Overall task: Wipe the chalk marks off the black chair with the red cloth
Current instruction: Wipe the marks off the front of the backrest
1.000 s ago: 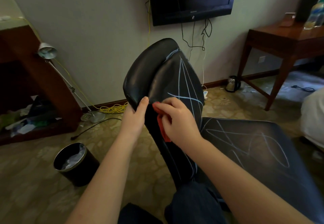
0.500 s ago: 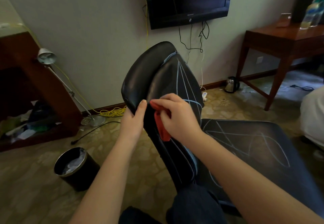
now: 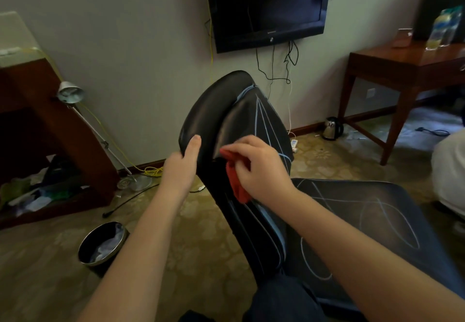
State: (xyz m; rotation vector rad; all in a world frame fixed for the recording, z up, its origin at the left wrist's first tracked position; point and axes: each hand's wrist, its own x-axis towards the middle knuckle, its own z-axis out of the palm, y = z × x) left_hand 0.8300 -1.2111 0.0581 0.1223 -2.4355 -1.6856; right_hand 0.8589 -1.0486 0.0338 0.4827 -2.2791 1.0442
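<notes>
The black chair (image 3: 216,110) stands in front of me, its backrest edge-on and its seat (image 3: 377,221) stretching to the right. Pale blue chalk lines (image 3: 261,117) run down the backrest's front face, and looping chalk marks (image 3: 392,223) cover the seat. My left hand (image 3: 182,167) grips the backrest's rear edge, thumb lying up along the leather. My right hand (image 3: 259,168) holds the bunched red cloth (image 3: 235,178) and presses it against the backrest's front face at mid height. Part of the cloth is hidden under my fingers.
A black waste bin (image 3: 102,247) with paper stands on the carpet at lower left. A fallen desk lamp (image 3: 71,92) leans by a wooden cabinet (image 3: 50,120). A kettle (image 3: 332,127) and a wooden desk (image 3: 407,70) are at right, a television (image 3: 266,7) above.
My right hand has moved the red cloth a little up and left across the backrest. My left hand keeps its grip on the rear edge.
</notes>
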